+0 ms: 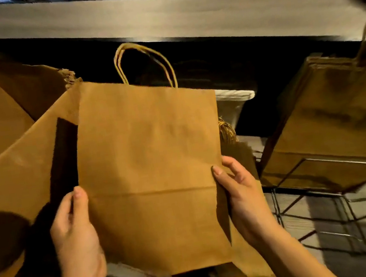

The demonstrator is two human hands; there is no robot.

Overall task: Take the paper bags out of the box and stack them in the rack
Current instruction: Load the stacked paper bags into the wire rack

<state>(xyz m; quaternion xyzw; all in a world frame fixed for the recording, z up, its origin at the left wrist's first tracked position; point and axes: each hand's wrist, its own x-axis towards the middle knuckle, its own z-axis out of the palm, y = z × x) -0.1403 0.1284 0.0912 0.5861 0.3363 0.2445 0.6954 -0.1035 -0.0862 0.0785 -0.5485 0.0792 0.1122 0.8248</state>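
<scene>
Flat brown paper bag (150,167) is gripped at both lower edges by left hand (75,236) & right hand (245,202), w/ cardboard box (6,147) at left, wire rack (324,188) of stacked bags (337,118) at right.

Shop service area: a long wood-grain counter (158,17) is spanning the rear; a metal wire rack (348,160) is holding brown handled paper bags (341,113).

We count hands 2: left hand (75,236), right hand (245,202) | paper bag (151,157) held up 1 | cardboard box (9,166) 1 | wire rack (332,208) 1 | stacked bags (332,119) in it: several, number unclear | plastic tub (234,104) 1
</scene>
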